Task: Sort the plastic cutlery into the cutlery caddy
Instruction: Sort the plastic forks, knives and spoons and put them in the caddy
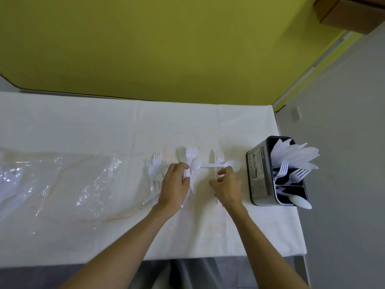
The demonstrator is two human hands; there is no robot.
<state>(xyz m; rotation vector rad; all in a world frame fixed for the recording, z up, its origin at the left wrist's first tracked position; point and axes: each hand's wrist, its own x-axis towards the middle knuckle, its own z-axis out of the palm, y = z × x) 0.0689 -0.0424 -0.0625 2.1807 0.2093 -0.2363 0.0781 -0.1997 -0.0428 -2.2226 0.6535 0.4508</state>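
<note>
White plastic forks and spoons (155,165) lie loose in the middle of the white table. My left hand (175,184) rests on this pile, thumb and fingers closed around the handles of a spoon and fork (190,157). My right hand (227,185) pinches the handle of a white spoon (231,163) that lies sideways, bowl pointing right; a fork and a knife (217,156) lie under it. The metal cutlery caddy (258,176) stands at the table's right edge, with knives in its far compartment, forks in the middle one and spoons in the near one.
A crumpled clear plastic bag (68,180) lies on the left of the table (104,126). The table's right edge runs just beyond the caddy, its front edge close to my body. A yellow wall stands behind.
</note>
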